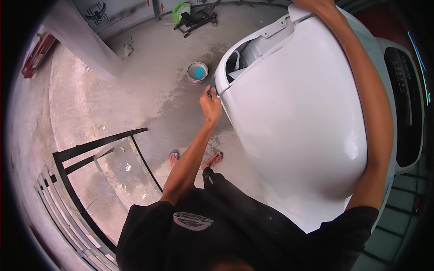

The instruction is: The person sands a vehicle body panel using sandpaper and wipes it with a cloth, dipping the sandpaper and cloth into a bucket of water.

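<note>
A large, glossy white car body panel (298, 104) curves across the right half of the head view. My left hand (211, 105) is closed at the panel's left edge, beside a recessed opening (253, 54) with white inner metal and a hooked white part. Something small and dark shows between its fingers, too little to name. Over the panel's far side stretches my right arm, its hand (321, 5) at the panel's top corner near a raised white edge piece (299, 13). The picture's upper rim cuts off that hand, so its fingers are mostly hidden.
A bucket (190, 77) with a turquoise block inside stands on the partly wet concrete floor (135, 90). Beyond it is a black floor jack (195, 21). A dark metal frame (99, 142) stands left of my feet; a pillar (83, 40) rises farther left.
</note>
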{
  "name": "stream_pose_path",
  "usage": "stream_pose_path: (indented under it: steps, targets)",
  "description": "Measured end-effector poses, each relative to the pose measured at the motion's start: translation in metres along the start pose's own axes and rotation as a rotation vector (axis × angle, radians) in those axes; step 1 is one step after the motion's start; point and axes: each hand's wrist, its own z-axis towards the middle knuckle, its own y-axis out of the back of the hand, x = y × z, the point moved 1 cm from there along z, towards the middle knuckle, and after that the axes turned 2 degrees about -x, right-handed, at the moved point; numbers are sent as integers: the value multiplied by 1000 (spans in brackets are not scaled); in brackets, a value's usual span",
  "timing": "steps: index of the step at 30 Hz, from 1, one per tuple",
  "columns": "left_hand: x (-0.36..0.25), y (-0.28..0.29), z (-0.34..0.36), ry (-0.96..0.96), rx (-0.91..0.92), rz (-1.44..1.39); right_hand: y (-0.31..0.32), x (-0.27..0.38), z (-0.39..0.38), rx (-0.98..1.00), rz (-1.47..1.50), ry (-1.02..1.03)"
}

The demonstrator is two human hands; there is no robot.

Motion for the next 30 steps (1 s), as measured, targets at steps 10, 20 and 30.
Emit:
stream_pose_path:
  steps: [10, 20, 30]
  targets:
    - [5, 3, 0, -21, 2, -89, 0, 0, 0, -61, -68, 63]
    - [-11, 10, 5, 172, 89, -174, 1, 2, 0, -98, -61, 113]
    - [2, 11, 9, 120, 116, -100, -2, -4, 1, -49, -99, 10]
